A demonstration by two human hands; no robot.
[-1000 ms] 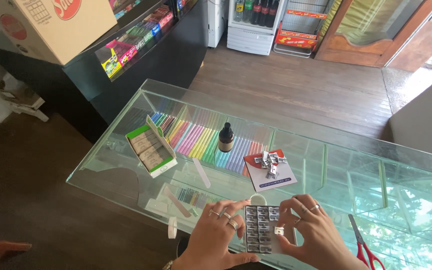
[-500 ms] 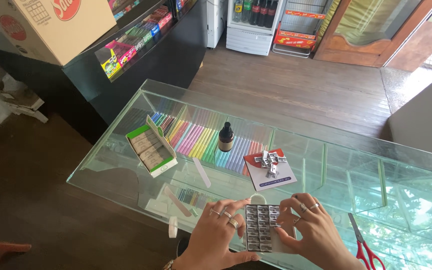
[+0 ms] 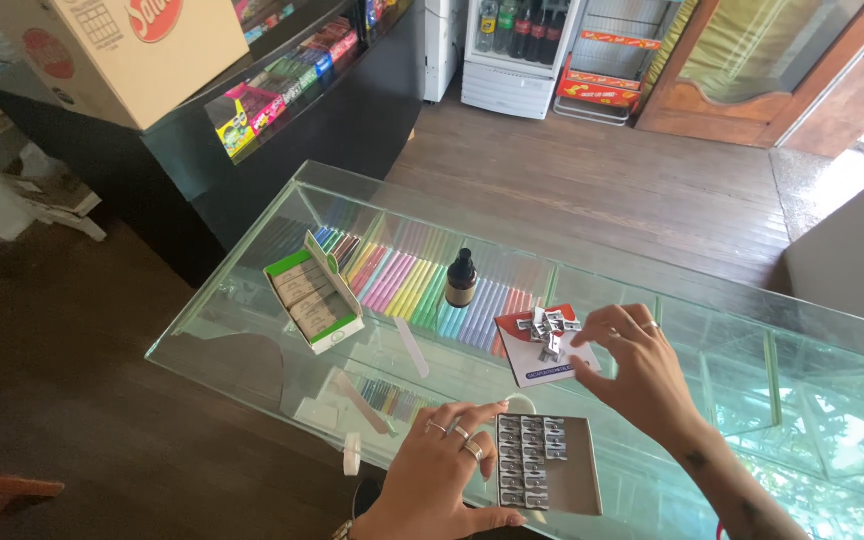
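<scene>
At the bottom centre of the frame our left hand (image 3: pixel 449 470) rests on the glass counter (image 3: pixel 252 340), fingers curled against the left edge of a small tray (image 3: pixel 548 477) and thumb under its lower edge, so it grips the tray. The tray lies flat and holds rows of small metal sharpeners (image 3: pixel 531 461) on its left half; its right half is bare.

Just above and right, our right hand (image 3: pixel 635 368) hovers over the right edge of a card (image 3: pixel 544 347) lying right of centre. Its fingers are bent and loosely spread, closed on nothing we can see, with the fingertips just beside a loose pile (image 3: pixel 548 328) of the same metal pieces on the card.

Left of the card stands a dark bottle (image 3: pixel 461 279), upright. Further left lies an open green-and-white box (image 3: pixel 314 297). Under the glass run rows of coloured sticks (image 3: pixel 402 280).
</scene>
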